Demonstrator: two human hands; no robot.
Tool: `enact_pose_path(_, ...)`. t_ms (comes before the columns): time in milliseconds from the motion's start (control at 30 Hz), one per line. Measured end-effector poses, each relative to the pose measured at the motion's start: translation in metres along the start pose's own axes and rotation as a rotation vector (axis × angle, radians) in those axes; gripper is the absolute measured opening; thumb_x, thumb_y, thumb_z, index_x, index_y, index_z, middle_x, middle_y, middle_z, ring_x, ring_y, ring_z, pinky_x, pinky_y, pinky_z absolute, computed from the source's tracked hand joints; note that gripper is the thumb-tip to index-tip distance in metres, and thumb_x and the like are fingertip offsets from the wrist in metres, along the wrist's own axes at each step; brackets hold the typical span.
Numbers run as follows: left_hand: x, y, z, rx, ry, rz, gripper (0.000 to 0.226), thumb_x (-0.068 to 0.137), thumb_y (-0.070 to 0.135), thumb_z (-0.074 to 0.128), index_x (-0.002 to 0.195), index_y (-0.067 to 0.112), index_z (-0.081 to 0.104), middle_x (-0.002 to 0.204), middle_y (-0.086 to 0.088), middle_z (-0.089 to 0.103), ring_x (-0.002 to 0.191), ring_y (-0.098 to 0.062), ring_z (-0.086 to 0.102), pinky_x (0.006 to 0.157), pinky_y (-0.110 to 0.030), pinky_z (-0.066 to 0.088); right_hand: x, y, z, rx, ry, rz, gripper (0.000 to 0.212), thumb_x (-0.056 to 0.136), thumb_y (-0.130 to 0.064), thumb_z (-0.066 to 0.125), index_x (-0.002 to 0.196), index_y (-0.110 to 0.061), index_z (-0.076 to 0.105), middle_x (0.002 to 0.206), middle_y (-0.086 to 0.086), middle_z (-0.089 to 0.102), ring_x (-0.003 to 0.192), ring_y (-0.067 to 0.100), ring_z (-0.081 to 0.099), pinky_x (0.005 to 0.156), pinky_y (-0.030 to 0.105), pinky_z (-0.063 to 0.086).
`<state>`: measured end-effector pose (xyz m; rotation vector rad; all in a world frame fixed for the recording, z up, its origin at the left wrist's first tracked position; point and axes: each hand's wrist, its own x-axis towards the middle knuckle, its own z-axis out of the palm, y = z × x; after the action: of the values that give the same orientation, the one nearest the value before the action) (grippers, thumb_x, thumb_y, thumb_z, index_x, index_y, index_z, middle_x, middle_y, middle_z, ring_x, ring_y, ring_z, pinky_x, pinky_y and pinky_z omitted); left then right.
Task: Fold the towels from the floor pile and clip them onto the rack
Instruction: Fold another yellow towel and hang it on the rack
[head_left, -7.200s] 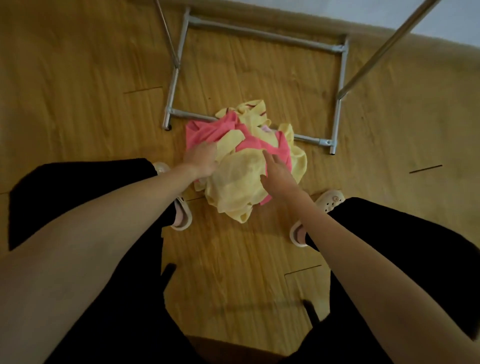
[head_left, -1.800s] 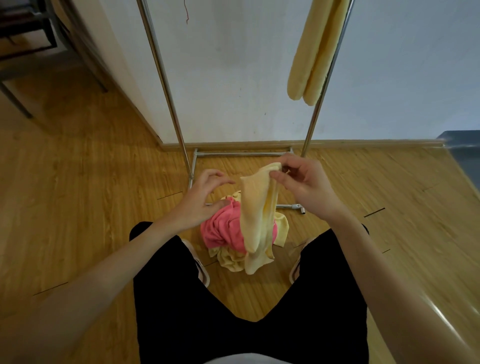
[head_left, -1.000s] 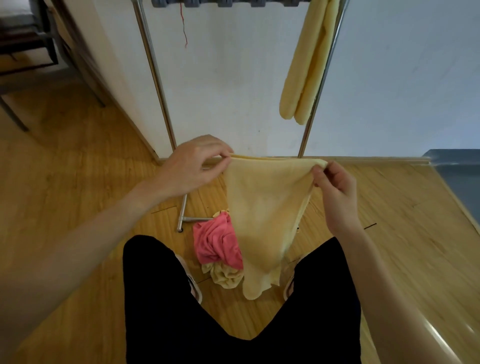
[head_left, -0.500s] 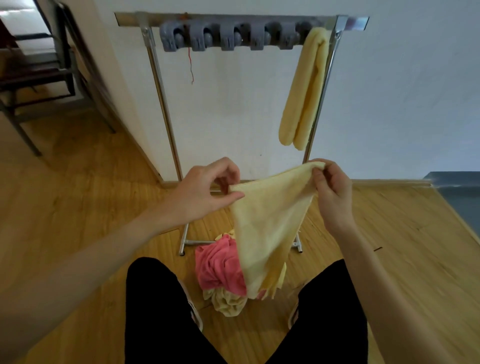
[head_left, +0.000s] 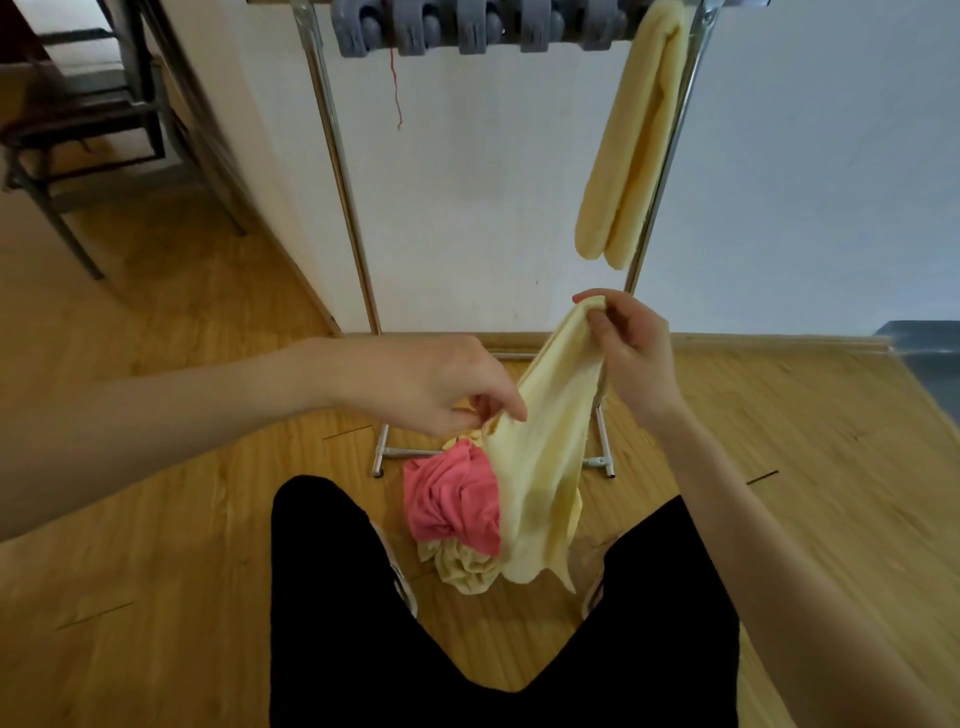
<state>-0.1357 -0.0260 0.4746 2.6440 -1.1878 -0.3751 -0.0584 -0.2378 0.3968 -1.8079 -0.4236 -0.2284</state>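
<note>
The right hand (head_left: 631, 358) pinched the top corner of a yellow towel (head_left: 540, 467); the left hand (head_left: 436, 384) pinched its lower edge above the floor pile (head_left: 452, 509).

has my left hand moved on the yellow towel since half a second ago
Yes. The left hand has dropped lower on the yellow towel, well below the right hand, closer to the floor pile.

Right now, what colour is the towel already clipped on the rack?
Pale yellow: the clipped towel shows best in the head view, at the rack's right end.
</note>
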Motion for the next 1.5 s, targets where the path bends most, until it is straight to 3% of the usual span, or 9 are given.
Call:
enact_pose_path(167, 0.01, 0.008, 0.015, 0.432, 0.272, 0.275, 0.022, 0.087, 0.013, 0.05, 0.085, 0.01, 0.072, 0.073, -0.001, 0.063, 0.068, -0.022, 0.058, 0.061, -0.033, 0.051, -0.003, 0.003, 0.003, 0.021, -0.032, 0.005, 0.02, 0.095, -0.005, 0.05, 0.103, -0.014, 0.066, 0.095, -0.002, 0.068, 0.087, 0.006, 0.06, 0.078, 0.017, 0.045)
enact_pose_path(333, 0.024, 0.024, 0.015, 0.486, 0.309, 0.35, 0.021, 0.089, 0.004, 0.04, 0.096, 0.01, 0.06, 0.09, -0.008, 0.058, 0.091, -0.031, 0.056, 0.093, -0.036, 0.038, -0.004, 0.001, 0.003, 0.066, -0.066, -0.008, 0.018, 0.092, -0.001, 0.054, 0.101, -0.009, 0.067, 0.086, 0.02, 0.066, 0.072, 0.016, 0.054, 0.067, 0.032, 0.044)
enact_pose_path(433, 0.022, 0.014, 0.012, 0.501, 0.259, 0.45, 0.023, 0.086, -0.001, 0.037, 0.099, 0.01, 0.054, 0.077, -0.011, 0.056, 0.07, -0.03, 0.058, 0.082, -0.041, 0.05, -0.004, -0.001, 0.002, 0.11, -0.033, 0.007, 0.018, 0.09, 0.0, 0.057, 0.099, -0.012, 0.067, 0.09, 0.015, 0.069, 0.082, 0.02, 0.062, 0.076, 0.038, 0.051)
enact_pose_path(500, 0.025, 0.011, 0.007, 0.513, 0.217, 0.393, 0.023, 0.085, 0.0, 0.037, 0.102, 0.014, 0.042, 0.073, -0.006, 0.051, 0.059, -0.023, 0.05, 0.051, -0.033, 0.044, -0.004, -0.002, 0.0, 0.125, -0.022, 0.007, 0.017, 0.089, -0.002, 0.06, 0.1, -0.012, 0.068, 0.093, 0.01, 0.07, 0.09, 0.023, 0.066, 0.084, 0.043, 0.053)
enact_pose_path(567, 0.027, 0.005, 0.004, 0.533, 0.271, 0.324, 0.023, 0.085, 0.001, 0.047, 0.101, 0.017, 0.041, 0.074, -0.003, 0.052, 0.055, -0.021, 0.047, 0.044, -0.03, 0.037, -0.005, -0.004, -0.002, 0.149, -0.033, -0.013, 0.016, 0.088, -0.002, 0.062, 0.101, -0.011, 0.068, 0.093, 0.01, 0.071, 0.091, 0.027, 0.067, 0.084, 0.047, 0.054)
enact_pose_path(667, 0.028, -0.008, 0.003, 0.407, 0.426, 0.201, 0.006, 0.091, 0.015, 0.053, 0.096, 0.013, 0.057, 0.078, -0.002, 0.06, 0.057, -0.022, 0.053, 0.047, -0.033, 0.044, -0.008, -0.011, -0.003, 0.193, -0.053, -0.031, 0.015, 0.087, -0.001, 0.064, 0.1, -0.008, 0.067, 0.093, 0.01, 0.071, 0.09, 0.028, 0.068, 0.083, 0.048, 0.055)
enact_pose_path(900, 0.028, -0.014, 0.002, -0.027, 0.581, -0.086, 0.031, 0.09, 0.043, 0.054, 0.088, 0.014, 0.066, 0.074, 0.005, 0.066, 0.065, -0.01, 0.059, 0.059, -0.034, 0.046, -0.014, -0.029, -0.001, 0.219, -0.14, -0.06, 0.018, 0.081, 0.001, 0.07, 0.099, 0.001, 0.068, 0.092, 0.009, 0.072, 0.086, 0.02, 0.07, 0.079, 0.029, 0.056)
enact_pose_path(1367, 0.03, -0.01, 0.002, -0.23, 0.674, -0.291, 0.02, 0.077, 0.032, 0.077, 0.083, 0.014, 0.073, 0.077, 0.006, 0.07, 0.072, -0.006, 0.065, 0.07, -0.037, 0.056, -0.021, -0.03, 0.005, 0.249, -0.187, -0.068, 0.017, 0.084, 0.005, 0.064, 0.099, -0.003, 0.065, 0.091, 0.006, 0.07, 0.084, 0.016, 0.068, 0.077, 0.024, 0.053)
enact_pose_path(1500, 0.034, -0.007, -0.001, -0.21, 0.708, -0.306, 0.018, 0.076, 0.031, 0.077, 0.079, 0.014, 0.072, 0.073, 0.006, 0.069, 0.068, -0.007, 0.064, 0.066, -0.038, 0.055, -0.022, -0.027, 0.004, 0.322, -0.192, -0.064, 0.02, 0.084, -0.001, 0.066, 0.103, 0.002, 0.062, 0.093, 0.01, 0.068, 0.087, 0.022, 0.066, 0.08, 0.033, 0.053)
